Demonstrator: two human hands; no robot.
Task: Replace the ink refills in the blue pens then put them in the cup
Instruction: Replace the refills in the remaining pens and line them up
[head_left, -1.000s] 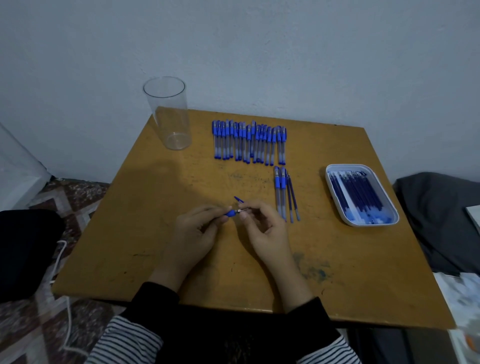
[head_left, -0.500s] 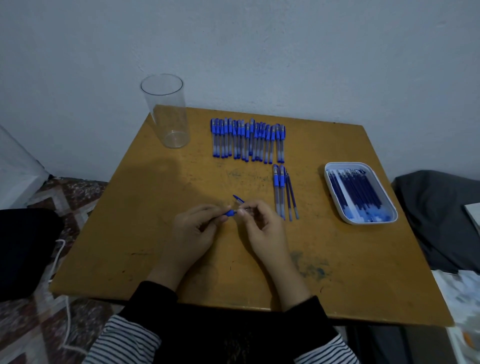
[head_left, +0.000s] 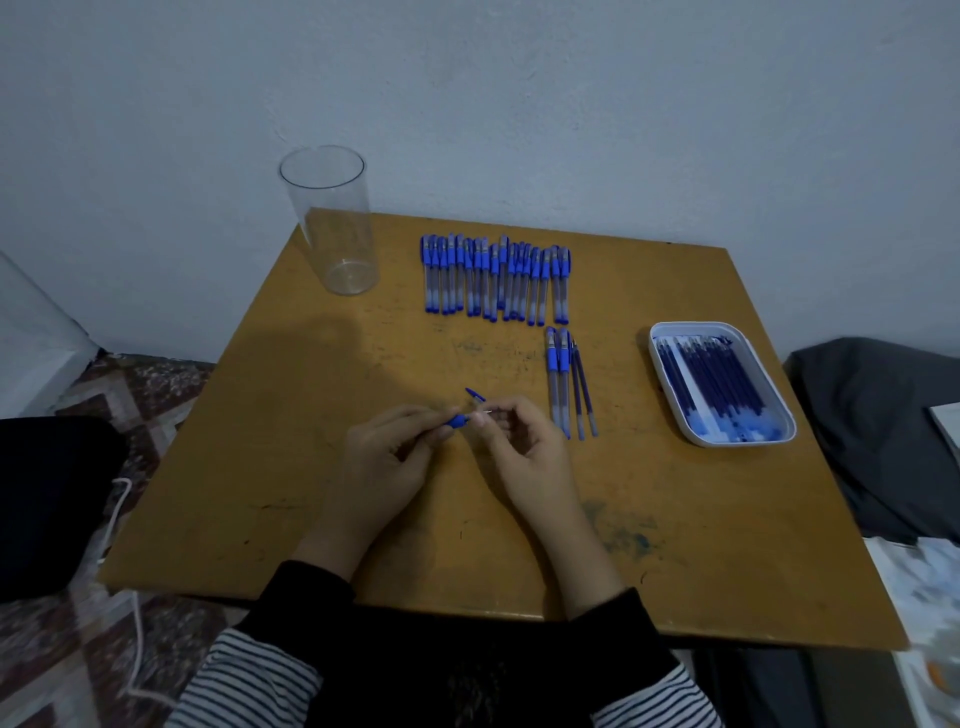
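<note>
**Q:** Mid refill swap here. Forearms come in over the near edge of the table (head_left: 727, 561) and the hands meet in the middle, nearly touching. Left hand (head_left: 387, 457) pinches the small blue nose piece (head_left: 457, 421) between thumb and fingertips. Right hand (head_left: 524, 447) has its fingers curled round the rest of the pen (head_left: 488, 413), mostly hidden. Any tips?

**A:** Looks like the nose is coming off or going on, can't tell which. I'd hold the right hand steady and roll the nose with the left fingertips only, straight along the pen so the thin tip doesn't bend. Mind the cap (head_left: 475, 395), it's lying just beyond your knuckles. Just past your right hand sit two pens (head_left: 558, 379) with two loose refills (head_left: 582, 389) right beside them. The tray (head_left: 670, 332) is further out to the right, and I'd guess those are the fresh ones in it. The row (head_left: 493, 278) of pens is straight ahead, well beyond both hands. The cup (head_left: 332, 223) stands furthest, ahead-left, with nothing in it yet.
</note>
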